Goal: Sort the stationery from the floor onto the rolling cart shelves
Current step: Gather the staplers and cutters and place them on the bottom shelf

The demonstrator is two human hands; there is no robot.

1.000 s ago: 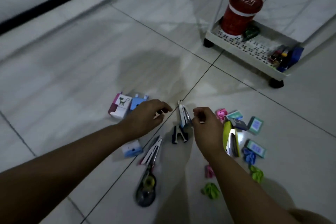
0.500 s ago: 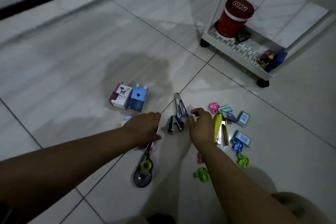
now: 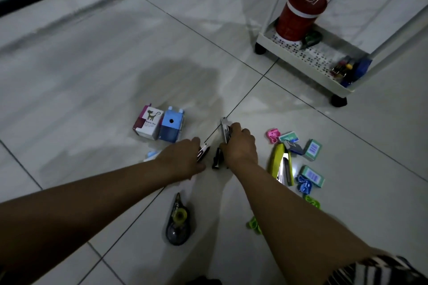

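Note:
Stationery lies scattered on the tiled floor. My right hand [image 3: 240,146] grips a silver tool with dark handles [image 3: 224,128]; its tip sticks out past my fingers. My left hand [image 3: 183,159] curls over a small silver stapler [image 3: 203,150], of which only the tip shows. Close by are a yellow stapler [image 3: 279,159], a correction tape [image 3: 178,222], a blue sharpener [image 3: 171,126] and a box with a dog picture [image 3: 148,125]. The white rolling cart's bottom shelf [image 3: 301,68] stands at the upper right.
On the cart shelf stand a red cup [image 3: 301,14], a green tape dispenser [image 3: 312,38] and binder clips [image 3: 345,69]. Staple boxes [image 3: 312,149], a pink clip [image 3: 273,135], a blue clip [image 3: 304,186] and green clips [image 3: 253,224] lie right of my right arm.
Both hands dropped to the floor. The right hand moved forward and closed around the silver tool; the left hand settled over the small stapler.

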